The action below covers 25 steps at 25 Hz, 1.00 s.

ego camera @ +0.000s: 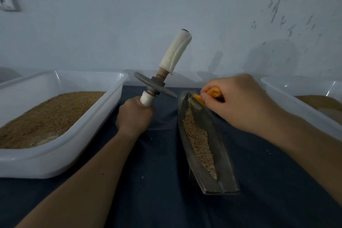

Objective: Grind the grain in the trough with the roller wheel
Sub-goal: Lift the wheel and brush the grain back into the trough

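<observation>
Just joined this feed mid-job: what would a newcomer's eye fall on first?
The roller wheel, held up tilted at centre by the left grip. Right of it, the right grip holds an orange-handled scraper at the far end of the trough, which holds grain.

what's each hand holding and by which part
Left hand grips the roller wheel by its lower white-wrapped handle. Right hand grips an orange-handled tool by its handle, at the far end of the trough.
</observation>
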Each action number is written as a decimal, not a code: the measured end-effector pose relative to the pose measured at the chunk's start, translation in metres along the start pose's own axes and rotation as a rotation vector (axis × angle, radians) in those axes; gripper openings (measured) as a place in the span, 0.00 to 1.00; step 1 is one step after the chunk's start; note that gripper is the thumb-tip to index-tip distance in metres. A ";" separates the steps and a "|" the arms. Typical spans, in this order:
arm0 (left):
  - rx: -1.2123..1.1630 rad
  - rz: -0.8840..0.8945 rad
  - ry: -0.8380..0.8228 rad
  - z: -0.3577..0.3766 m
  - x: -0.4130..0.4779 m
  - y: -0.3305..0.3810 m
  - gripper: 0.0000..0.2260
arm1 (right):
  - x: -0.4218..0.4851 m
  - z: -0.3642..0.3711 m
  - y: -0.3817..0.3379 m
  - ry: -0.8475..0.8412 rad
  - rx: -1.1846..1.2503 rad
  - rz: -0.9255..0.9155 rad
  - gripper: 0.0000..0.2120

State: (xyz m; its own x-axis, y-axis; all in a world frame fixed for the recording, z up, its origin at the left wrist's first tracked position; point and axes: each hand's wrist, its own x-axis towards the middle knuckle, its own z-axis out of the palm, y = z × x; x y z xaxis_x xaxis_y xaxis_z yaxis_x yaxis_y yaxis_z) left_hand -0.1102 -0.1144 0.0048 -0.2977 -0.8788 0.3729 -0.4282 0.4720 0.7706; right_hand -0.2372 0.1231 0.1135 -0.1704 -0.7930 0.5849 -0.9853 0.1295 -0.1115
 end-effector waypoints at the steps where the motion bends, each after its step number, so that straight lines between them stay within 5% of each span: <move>1: 0.002 0.001 -0.003 0.001 0.000 0.000 0.06 | 0.009 0.006 0.004 -0.011 -0.013 0.020 0.12; 11: -0.009 0.000 -0.007 0.001 0.002 -0.001 0.05 | 0.024 0.021 -0.002 -0.219 0.018 0.164 0.18; 16: 0.010 0.001 -0.011 0.002 0.004 0.000 0.06 | 0.037 0.007 -0.008 -0.029 0.024 0.181 0.17; 22: 0.024 0.012 -0.009 0.004 0.007 -0.003 0.06 | 0.029 0.013 -0.003 -0.187 0.096 0.306 0.18; 25: 0.026 0.007 -0.005 0.004 0.007 -0.003 0.06 | 0.022 -0.001 -0.008 -0.006 0.147 0.282 0.13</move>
State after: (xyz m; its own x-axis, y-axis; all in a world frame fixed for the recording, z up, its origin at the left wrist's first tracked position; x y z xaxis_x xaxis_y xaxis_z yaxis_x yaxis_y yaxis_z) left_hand -0.1145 -0.1215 0.0030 -0.3047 -0.8752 0.3758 -0.4478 0.4799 0.7545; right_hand -0.2329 0.1051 0.1278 -0.4364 -0.7417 0.5093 -0.8866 0.2580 -0.3838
